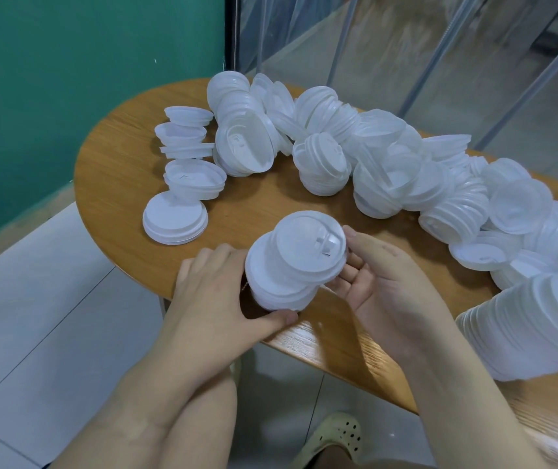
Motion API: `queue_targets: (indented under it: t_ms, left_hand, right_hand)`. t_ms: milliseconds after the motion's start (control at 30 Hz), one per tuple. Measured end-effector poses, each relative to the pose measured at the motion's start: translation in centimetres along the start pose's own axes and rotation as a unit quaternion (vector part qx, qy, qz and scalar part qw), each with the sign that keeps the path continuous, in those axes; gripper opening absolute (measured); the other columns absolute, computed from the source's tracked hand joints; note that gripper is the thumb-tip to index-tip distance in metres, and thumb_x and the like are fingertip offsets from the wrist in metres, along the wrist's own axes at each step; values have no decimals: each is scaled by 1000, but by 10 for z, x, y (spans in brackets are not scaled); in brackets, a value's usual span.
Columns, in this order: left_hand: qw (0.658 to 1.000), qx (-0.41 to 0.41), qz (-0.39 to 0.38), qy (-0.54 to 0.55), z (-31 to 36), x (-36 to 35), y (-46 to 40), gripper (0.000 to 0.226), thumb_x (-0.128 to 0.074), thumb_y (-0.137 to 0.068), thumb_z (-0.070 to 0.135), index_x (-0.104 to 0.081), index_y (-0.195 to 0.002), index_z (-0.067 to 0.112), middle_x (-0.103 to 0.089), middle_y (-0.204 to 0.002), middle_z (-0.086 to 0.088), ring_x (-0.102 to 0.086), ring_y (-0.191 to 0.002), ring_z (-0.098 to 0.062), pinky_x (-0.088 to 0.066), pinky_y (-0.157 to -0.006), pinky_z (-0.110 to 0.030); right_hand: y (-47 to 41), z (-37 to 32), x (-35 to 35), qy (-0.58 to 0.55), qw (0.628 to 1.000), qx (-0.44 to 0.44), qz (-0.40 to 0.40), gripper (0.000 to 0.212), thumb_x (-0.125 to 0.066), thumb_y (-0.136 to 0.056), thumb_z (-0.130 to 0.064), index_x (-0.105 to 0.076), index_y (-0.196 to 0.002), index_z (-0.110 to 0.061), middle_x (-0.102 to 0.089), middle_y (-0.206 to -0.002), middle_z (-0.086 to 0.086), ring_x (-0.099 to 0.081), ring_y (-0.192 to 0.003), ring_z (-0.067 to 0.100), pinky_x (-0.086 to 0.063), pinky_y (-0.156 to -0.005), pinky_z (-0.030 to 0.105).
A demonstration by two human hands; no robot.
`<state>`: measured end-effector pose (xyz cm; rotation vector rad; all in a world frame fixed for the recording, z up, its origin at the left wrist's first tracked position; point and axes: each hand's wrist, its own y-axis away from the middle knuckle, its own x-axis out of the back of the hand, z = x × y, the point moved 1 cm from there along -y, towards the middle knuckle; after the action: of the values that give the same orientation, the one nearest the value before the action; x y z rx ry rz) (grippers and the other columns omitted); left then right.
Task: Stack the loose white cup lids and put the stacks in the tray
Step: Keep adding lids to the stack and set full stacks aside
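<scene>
A short stack of white cup lids (296,262) stands near the front edge of the wooden table (118,157). My left hand (216,292) wraps its left side, thumb under the bottom lids. My right hand (382,275) cups the right side, palm turned up, thumb at the top lid's rim. A big heap of loose white lids (372,157) covers the table's back and right. A long leaning stack of lids (535,326) lies at the right edge. No tray is in view.
Several small lid piles (186,154) and one flat lid (175,218) sit at the table's left end. A green wall (67,79) stands behind, clear plastic sheeting at the back right. Grey floor tiles and a beige clog (331,438) are below.
</scene>
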<state>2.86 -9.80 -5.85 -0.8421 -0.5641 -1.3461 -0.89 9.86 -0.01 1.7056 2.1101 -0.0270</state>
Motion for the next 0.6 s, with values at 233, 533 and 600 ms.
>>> queue_targets:
  t_ms: [233,533,600]
  left_hand:
    - [999,8,-1,44,0,2,1,78,-49,-65,96,-50,-124,45,-43,-102,30,-42,-99,-1,-27,-86,-22]
    - [994,-2,10,112,5,2,3,80,-57,-70,86,-50,-134,39,-45,-117,24,-42,-117,2,-37,-94,-22]
    - [994,-1,12,112,5,2,2,79,-56,-71,86,-51,-134,38,-46,-118,23,-41,-117,2,-36,-94,-19]
  right_hand:
    - [-5,5,3,59,997,-15,49,23,-59,-101,-22,-66,-106,-1,-56,-75,5,-54,-64,13,-46,-59,24]
    - [-3,2,10,166,986,-3,32,27,-57,-103,-20,-64,-87,0,-51,-70,4,-54,-67,17,-44,-62,27]
    - [-2,1,9,203,978,4,42,29,-58,-103,-21,-65,-87,3,-51,-70,5,-55,-67,17,-45,-67,29]
